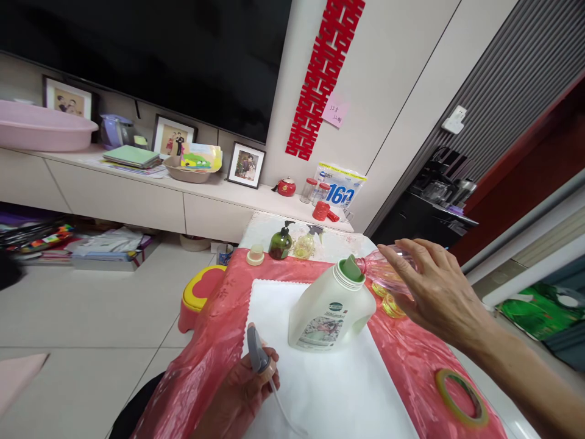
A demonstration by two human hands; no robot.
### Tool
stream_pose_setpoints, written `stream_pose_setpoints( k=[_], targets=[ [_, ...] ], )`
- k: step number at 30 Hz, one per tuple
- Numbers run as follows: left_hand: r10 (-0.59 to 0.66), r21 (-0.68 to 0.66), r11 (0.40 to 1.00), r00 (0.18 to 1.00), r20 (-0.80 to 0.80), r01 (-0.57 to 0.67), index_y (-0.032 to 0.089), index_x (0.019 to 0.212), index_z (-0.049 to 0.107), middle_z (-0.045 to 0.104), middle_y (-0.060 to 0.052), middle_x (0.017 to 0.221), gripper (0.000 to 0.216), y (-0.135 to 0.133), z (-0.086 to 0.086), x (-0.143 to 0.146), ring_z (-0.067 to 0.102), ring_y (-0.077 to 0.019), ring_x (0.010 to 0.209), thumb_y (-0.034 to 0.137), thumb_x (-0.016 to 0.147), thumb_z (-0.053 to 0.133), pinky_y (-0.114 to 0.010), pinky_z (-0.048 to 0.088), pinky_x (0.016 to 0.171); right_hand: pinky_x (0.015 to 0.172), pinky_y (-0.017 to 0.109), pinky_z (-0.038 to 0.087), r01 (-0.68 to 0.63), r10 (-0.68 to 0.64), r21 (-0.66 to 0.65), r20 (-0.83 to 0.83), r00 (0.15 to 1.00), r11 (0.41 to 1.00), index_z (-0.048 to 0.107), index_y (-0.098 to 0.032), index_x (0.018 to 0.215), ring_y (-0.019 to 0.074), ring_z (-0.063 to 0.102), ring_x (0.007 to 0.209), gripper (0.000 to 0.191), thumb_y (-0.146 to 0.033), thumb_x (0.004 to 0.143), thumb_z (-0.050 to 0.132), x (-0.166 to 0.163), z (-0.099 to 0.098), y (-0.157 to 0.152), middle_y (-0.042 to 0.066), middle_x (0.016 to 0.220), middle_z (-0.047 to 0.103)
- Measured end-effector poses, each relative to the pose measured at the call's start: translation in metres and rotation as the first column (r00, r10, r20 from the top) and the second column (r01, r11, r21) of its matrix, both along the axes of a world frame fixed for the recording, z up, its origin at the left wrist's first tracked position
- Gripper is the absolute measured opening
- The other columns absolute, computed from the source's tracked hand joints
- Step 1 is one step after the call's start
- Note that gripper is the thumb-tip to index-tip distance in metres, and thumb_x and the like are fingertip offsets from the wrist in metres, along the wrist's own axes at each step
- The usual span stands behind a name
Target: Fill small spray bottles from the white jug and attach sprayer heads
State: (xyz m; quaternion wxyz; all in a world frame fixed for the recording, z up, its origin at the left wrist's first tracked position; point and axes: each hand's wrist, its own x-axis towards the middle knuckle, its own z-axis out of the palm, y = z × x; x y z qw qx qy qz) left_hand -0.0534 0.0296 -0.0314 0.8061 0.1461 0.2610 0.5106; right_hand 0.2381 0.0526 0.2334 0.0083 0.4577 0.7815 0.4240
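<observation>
My right hand (432, 286) grips a clear pinkish plastic bottle (386, 269), tilted nearly level, its neck at the green spout of a large pale detergent bottle (333, 314). The detergent bottle stands uncapped on a white mat (269, 305). Low in front, my left hand (244, 387) is closed around a grey spray head (259, 352) whose thin clear tube hangs down over the mat. Whether liquid is flowing between the two bottles I cannot tell. Behind them stand a green pump bottle (280, 242) and a clear spray bottle (305, 245), beside a pale cap (255, 255).
Red plastic film (201, 366) covers the table. A roll of tape (461, 396) lies at the right, and yellowish rings (392, 306) sit behind my right hand. A yellow and red stool (201, 296) stands left of the table. A long cabinet (114, 189) runs along the wall.
</observation>
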Motion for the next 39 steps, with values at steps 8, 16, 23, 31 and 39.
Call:
stream_pose_setpoints(
  k=[8,16,23,31,39],
  targets=[
    [0.013,-0.028,1.000,1.000,0.021,-0.012,0.023,0.095,0.081,0.074,-0.006,0.095,0.045,0.000,0.004,-0.001,0.065,-0.0182,0.080,0.027,0.055,0.101,-0.034,0.054,0.078,0.096,0.047,0.045,-0.004,0.004,0.007,0.014,1.000,1.000,0.048,-0.018,0.144,0.0350,0.047,0.122,0.058,-0.019,0.087,0.059,0.000,0.000,0.000,0.017,0.135,0.051],
    [0.032,-0.032,0.999,0.999,0.044,-0.030,0.025,0.098,0.081,0.074,-0.006,0.098,0.050,0.000,-0.002,0.000,0.066,-0.0188,0.081,0.026,0.053,0.102,-0.035,0.055,0.078,0.099,0.050,0.043,0.000,0.000,0.000,0.003,1.000,1.000,0.053,-0.020,0.143,0.0349,0.047,0.125,0.057,-0.017,0.086,0.059,-0.001,0.001,0.001,0.015,0.137,0.051],
    [0.028,-0.019,0.999,0.999,0.024,-0.028,0.024,0.097,0.081,0.075,-0.006,0.098,0.042,-0.002,0.009,-0.002,0.066,-0.0184,0.081,0.025,0.059,0.099,-0.034,0.055,0.079,0.099,0.053,0.041,-0.008,0.008,0.013,0.009,1.000,1.000,0.053,-0.021,0.143,0.0350,0.047,0.125,0.056,-0.017,0.087,0.058,-0.002,0.001,0.002,0.015,0.138,0.051],
    [0.024,-0.048,0.999,0.999,0.043,-0.022,0.024,0.097,0.081,0.075,-0.006,0.096,0.045,-0.002,0.004,0.000,0.066,-0.0191,0.082,0.025,0.056,0.101,-0.035,0.054,0.079,0.103,0.055,0.039,0.005,-0.005,0.011,0.025,1.000,1.000,0.051,-0.022,0.144,0.0360,0.046,0.128,0.059,-0.016,0.086,0.061,-0.001,0.002,0.002,0.016,0.141,0.051],
    [-0.029,0.005,1.000,0.998,0.053,0.029,0.024,0.097,0.081,0.076,-0.006,0.097,0.042,0.000,0.003,-0.003,0.065,-0.0176,0.082,0.029,0.059,0.100,-0.034,0.053,0.081,0.105,0.058,0.038,-0.020,0.019,0.031,0.019,1.000,0.999,0.050,-0.024,0.144,0.0363,0.047,0.128,0.064,-0.014,0.081,0.063,-0.002,0.002,0.004,0.016,0.141,0.051]
  ],
)
